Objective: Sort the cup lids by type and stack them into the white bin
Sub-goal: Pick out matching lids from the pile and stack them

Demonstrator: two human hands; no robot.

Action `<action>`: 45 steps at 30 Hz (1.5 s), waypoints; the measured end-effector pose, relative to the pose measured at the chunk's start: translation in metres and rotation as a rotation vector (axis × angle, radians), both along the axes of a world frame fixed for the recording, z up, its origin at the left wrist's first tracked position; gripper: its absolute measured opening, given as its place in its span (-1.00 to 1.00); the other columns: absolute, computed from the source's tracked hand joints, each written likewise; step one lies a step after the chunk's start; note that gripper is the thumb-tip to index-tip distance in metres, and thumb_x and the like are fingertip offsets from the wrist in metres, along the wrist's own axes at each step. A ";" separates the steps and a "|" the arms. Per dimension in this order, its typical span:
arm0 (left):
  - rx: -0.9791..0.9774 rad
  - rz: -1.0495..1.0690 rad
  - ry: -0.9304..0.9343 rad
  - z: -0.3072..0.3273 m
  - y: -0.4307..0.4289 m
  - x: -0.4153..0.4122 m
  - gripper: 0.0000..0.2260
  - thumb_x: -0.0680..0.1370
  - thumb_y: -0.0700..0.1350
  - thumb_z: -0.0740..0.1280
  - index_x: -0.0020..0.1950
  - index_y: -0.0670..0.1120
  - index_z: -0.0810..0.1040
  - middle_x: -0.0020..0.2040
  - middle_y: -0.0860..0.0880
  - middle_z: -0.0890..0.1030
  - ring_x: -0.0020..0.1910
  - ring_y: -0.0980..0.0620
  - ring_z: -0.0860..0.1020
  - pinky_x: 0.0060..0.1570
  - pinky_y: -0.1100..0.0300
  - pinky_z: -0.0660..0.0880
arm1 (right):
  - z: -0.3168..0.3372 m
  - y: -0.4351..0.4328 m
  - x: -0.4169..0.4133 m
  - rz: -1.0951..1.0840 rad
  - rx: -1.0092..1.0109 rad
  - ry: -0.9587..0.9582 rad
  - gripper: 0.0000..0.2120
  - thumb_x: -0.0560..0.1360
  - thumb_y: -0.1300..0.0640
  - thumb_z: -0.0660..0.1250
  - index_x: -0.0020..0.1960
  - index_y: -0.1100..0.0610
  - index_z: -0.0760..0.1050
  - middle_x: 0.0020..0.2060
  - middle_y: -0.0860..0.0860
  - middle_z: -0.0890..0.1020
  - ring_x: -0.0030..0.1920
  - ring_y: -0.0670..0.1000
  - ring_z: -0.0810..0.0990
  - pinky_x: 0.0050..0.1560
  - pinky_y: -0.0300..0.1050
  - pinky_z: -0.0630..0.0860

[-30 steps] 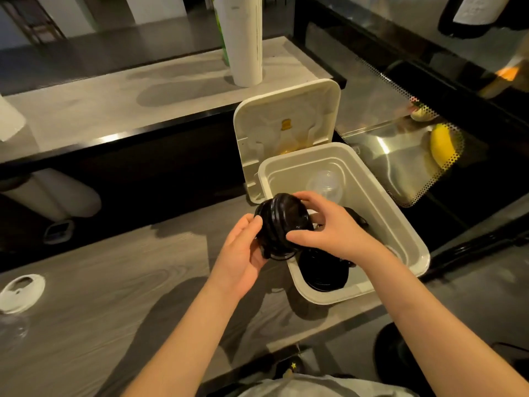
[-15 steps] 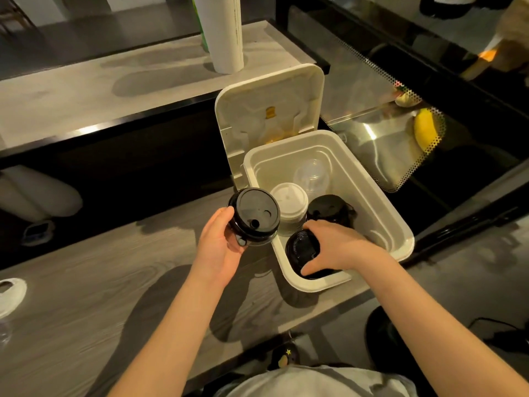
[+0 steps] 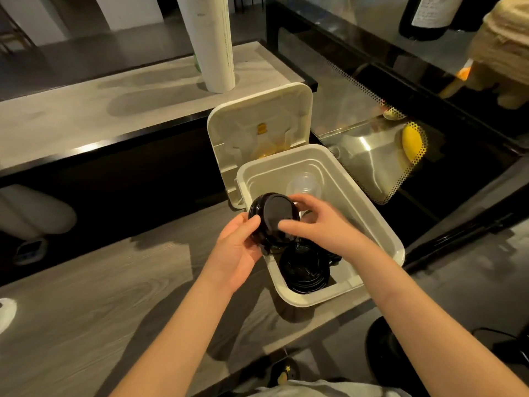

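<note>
A stack of black cup lids [image 3: 272, 216] is tilted on its side over the near-left rim of the white bin [image 3: 380, 222]. My left hand [image 3: 239, 250] grips it from the left and below. My right hand [image 3: 323, 224] holds its flat top face from the right. Inside the bin, another stack of black lids [image 3: 305, 267] stands at the near end. A clear domed lid [image 3: 305, 184] rests at the far end. The bin's hinged cover [image 3: 257, 121] stands open behind it. My right hand hides the middle of the bin.
The bin sits at the right end of a grey wood-grain table [image 3: 100, 282]. A white lid [image 3: 5, 313] lies at the table's far left edge. A tall white roll [image 3: 211, 44] stands on the raised counter behind. A glass display case [image 3: 386, 156] is to the right.
My right hand rose from the black lids in the bin and joined my left on the held black stack, which has tipped on its side. The white lid stack in the bin is now hidden.
</note>
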State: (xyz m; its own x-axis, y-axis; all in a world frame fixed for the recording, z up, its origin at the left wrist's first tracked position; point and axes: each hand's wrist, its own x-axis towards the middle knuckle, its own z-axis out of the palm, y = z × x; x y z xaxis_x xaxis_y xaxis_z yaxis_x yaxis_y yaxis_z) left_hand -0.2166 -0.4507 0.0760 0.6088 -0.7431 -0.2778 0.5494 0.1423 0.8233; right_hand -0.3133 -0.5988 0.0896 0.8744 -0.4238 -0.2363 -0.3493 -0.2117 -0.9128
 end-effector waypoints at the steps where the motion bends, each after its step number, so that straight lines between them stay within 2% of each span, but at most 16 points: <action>1: -0.017 0.003 0.011 0.001 -0.003 0.000 -0.73 0.52 -0.23 0.23 0.21 -0.22 0.47 0.00 -0.12 0.65 -0.05 0.00 0.64 -0.19 0.17 0.59 | 0.001 0.000 0.000 0.009 -0.052 0.013 -0.35 0.31 -0.11 0.51 0.33 -0.13 0.34 0.08 -0.15 0.53 0.01 -0.11 0.57 0.06 -0.11 0.55; 3: -0.033 0.009 0.029 0.003 -0.008 -0.001 -0.65 0.45 -0.20 0.27 0.24 -0.21 0.46 0.05 -0.15 0.64 -0.01 -0.04 0.64 -0.20 0.16 0.59 | 0.001 -0.001 0.000 0.017 -0.150 0.027 -0.28 0.25 -0.10 0.55 0.33 -0.12 0.32 0.01 -0.20 0.52 -0.03 -0.17 0.55 -0.05 -0.22 0.51; 5: -0.039 0.010 0.058 0.002 -0.013 -0.001 -0.62 0.45 -0.15 0.28 0.26 -0.20 0.45 0.12 -0.17 0.62 0.05 -0.06 0.62 -0.15 0.13 0.60 | -0.001 -0.003 -0.001 0.004 -0.204 0.028 -0.26 0.23 -0.09 0.56 0.33 -0.10 0.31 0.03 -0.20 0.52 -0.04 -0.18 0.55 -0.08 -0.25 0.48; 8: -0.034 0.066 0.056 0.000 -0.019 0.002 -0.72 0.54 -0.17 0.24 0.23 -0.20 0.45 0.10 -0.17 0.62 0.05 -0.05 0.62 -0.12 0.11 0.59 | -0.002 -0.024 -0.007 -0.115 -0.240 0.045 -0.23 0.25 -0.06 0.56 0.37 -0.04 0.30 0.13 -0.14 0.48 0.06 -0.09 0.53 0.06 -0.16 0.47; 10: 0.053 0.122 -0.048 0.001 -0.021 0.008 -0.85 0.57 -0.21 0.22 0.12 -0.19 0.46 0.00 -0.14 0.63 -0.05 -0.01 0.63 -0.16 0.14 0.59 | -0.001 -0.047 -0.014 -0.151 -0.393 0.115 -0.20 0.26 -0.08 0.55 0.40 0.03 0.27 0.21 -0.07 0.42 0.15 -0.02 0.48 0.12 -0.15 0.42; 12: 0.149 0.176 -0.150 0.001 -0.023 0.017 -0.94 0.57 -0.25 0.22 0.01 -0.16 0.46 -0.09 -0.11 0.62 -0.12 0.01 0.62 -0.17 0.16 0.58 | 0.001 -0.065 -0.015 -0.074 -0.566 0.243 -0.18 0.26 -0.08 0.54 0.40 0.10 0.26 0.26 -0.01 0.35 0.20 0.03 0.44 0.14 -0.14 0.41; 14: 0.214 0.187 -0.211 0.002 -0.026 0.025 -0.95 0.57 -0.26 0.23 -0.05 -0.13 0.45 -0.10 -0.11 0.59 -0.11 -0.02 0.59 -0.10 0.08 0.55 | 0.000 -0.074 -0.008 0.069 -0.718 0.353 -0.24 0.25 -0.07 0.51 0.34 0.13 0.30 0.22 0.03 0.34 0.18 0.06 0.44 0.11 -0.06 0.47; 17: 0.334 0.075 -0.313 0.004 -0.034 0.033 -0.93 0.56 -0.25 0.26 -0.02 -0.10 0.50 -0.11 -0.07 0.63 -0.10 0.02 0.62 -0.13 0.14 0.57 | -0.003 -0.077 0.012 0.277 -0.857 0.484 -0.33 0.26 -0.04 0.49 0.27 0.16 0.33 0.14 0.04 0.38 0.14 0.11 0.47 0.04 -0.01 0.51; 21: 0.486 -0.188 -0.483 0.005 -0.045 0.034 -0.83 0.55 -0.21 0.30 0.12 -0.08 0.55 -0.08 -0.05 0.64 -0.05 0.01 0.62 -0.09 0.19 0.54 | -0.017 -0.078 0.033 0.465 -0.849 0.644 -0.25 0.33 0.02 0.47 0.42 0.08 0.21 0.18 0.09 0.46 0.16 0.15 0.49 0.12 0.03 0.51; 24: 0.597 -0.453 -0.747 0.011 -0.054 0.032 -0.85 0.56 -0.15 0.29 0.11 -0.07 0.57 -0.02 -0.04 0.64 -0.05 0.05 0.61 -0.21 0.27 0.54 | -0.021 -0.080 0.041 0.516 -0.829 0.712 -0.39 0.34 0.04 0.46 0.31 0.11 0.31 0.11 0.08 0.51 0.09 0.14 0.52 0.05 -0.02 0.53; 28: 0.729 -0.648 -1.073 0.013 -0.070 0.028 -0.76 0.59 -0.08 0.24 0.15 -0.19 0.55 0.05 -0.16 0.61 0.05 -0.08 0.57 0.09 0.01 0.52 | -0.022 -0.079 0.038 0.582 -0.870 0.770 -0.56 0.34 0.07 0.46 0.16 0.16 0.44 0.03 0.09 0.56 0.00 0.12 0.57 -0.09 -0.07 0.53; 31: 0.828 -0.830 -1.251 0.006 -0.078 0.021 -0.71 0.61 -0.03 0.19 0.19 -0.20 0.52 0.05 -0.17 0.59 0.03 -0.10 0.55 0.05 0.04 0.51 | -0.026 -0.076 0.027 0.580 -0.927 0.718 -0.59 0.35 0.06 0.45 0.12 0.15 0.44 -0.04 0.08 0.58 -0.07 0.10 0.58 -0.16 -0.08 0.51; 33: 0.865 -0.897 -1.366 -0.002 -0.080 0.018 -0.68 0.62 0.01 0.15 0.18 -0.20 0.51 0.02 -0.17 0.58 0.00 -0.11 0.54 -0.01 0.05 0.49 | -0.029 -0.075 0.020 0.559 -0.957 0.679 -0.58 0.35 0.01 0.47 0.11 0.15 0.46 -0.04 0.08 0.59 -0.07 0.10 0.58 -0.13 -0.07 0.53; 38: 0.962 -0.903 -1.835 -0.017 -0.077 0.012 -0.61 0.62 0.10 0.08 0.14 -0.18 0.49 0.04 -0.17 0.50 0.05 -0.17 0.48 -0.09 0.05 0.42 | -0.032 -0.075 0.012 0.505 -0.997 0.640 -0.49 0.33 -0.16 0.47 0.10 0.16 0.47 -0.04 0.08 0.59 -0.06 0.10 0.58 -0.09 -0.05 0.52; 41: 0.910 -0.882 -1.833 -0.021 -0.072 0.007 -0.64 0.61 0.10 0.11 0.15 -0.17 0.46 0.02 -0.14 0.49 0.03 -0.15 0.49 -0.15 0.08 0.37 | -0.031 -0.074 0.013 0.482 -0.991 0.631 -0.48 0.34 -0.17 0.46 0.12 0.16 0.46 -0.01 0.09 0.56 -0.03 0.11 0.57 -0.02 -0.03 0.52; 45: 0.865 -0.936 -1.751 -0.020 -0.068 -0.003 -0.59 0.58 0.15 0.16 0.21 -0.15 0.43 0.02 -0.13 0.52 0.00 -0.12 0.53 -0.12 0.07 0.45 | -0.028 -0.074 0.015 0.471 -0.985 0.605 -0.41 0.35 -0.14 0.47 0.23 0.15 0.40 0.08 0.11 0.52 0.07 0.13 0.54 0.03 -0.02 0.50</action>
State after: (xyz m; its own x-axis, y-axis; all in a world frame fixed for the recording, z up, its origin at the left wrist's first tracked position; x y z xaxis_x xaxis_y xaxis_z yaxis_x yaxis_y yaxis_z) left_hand -0.2199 -0.5182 0.0558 0.1800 -0.9258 -0.3325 -0.9650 -0.2317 0.1229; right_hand -0.2982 -0.6728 0.0612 0.8511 -0.3241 -0.4130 -0.3619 -0.9321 -0.0143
